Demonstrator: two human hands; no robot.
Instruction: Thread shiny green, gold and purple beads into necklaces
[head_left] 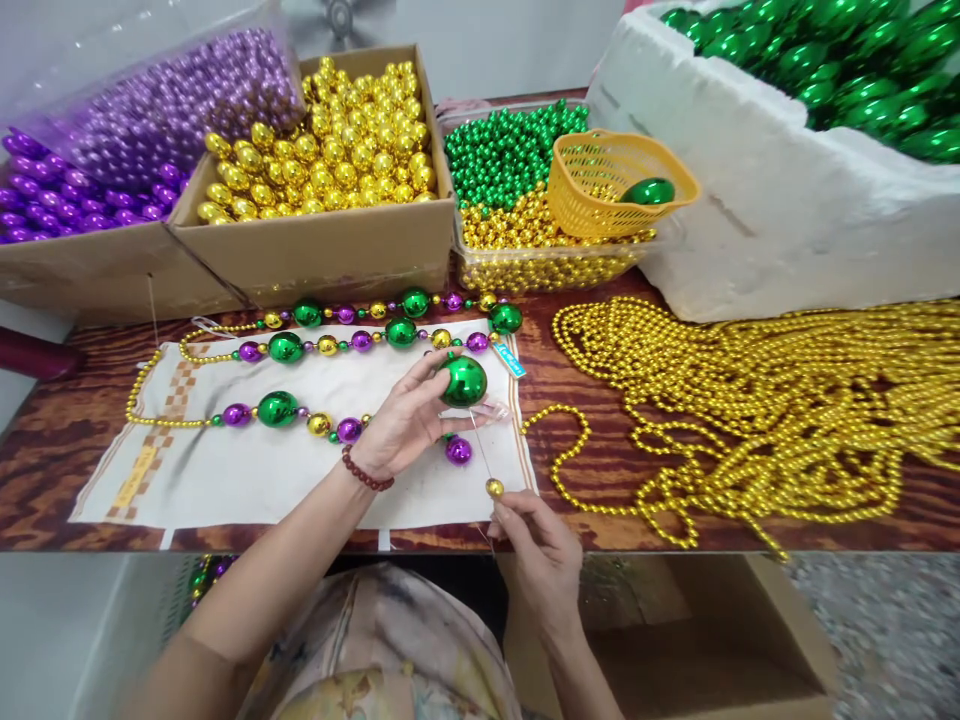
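My left hand is closed on a large shiny green bead above the white cloth. A thin thread runs down from this bead to a small gold bead, which my right hand pinches at the fingertips near the table's front edge. Under my left hand lies a strand of green, purple and gold beads, partly hidden by the hand. One purple bead hangs just below the fingers. Farther back, a second beaded strand loops across the cloth, with a blue tag at its right end.
Gold bead chains are heaped on the table at right. Behind stand a cardboard box of gold beads, purple beads, a clear tub with a yellow basket, and a foam box of green beads.
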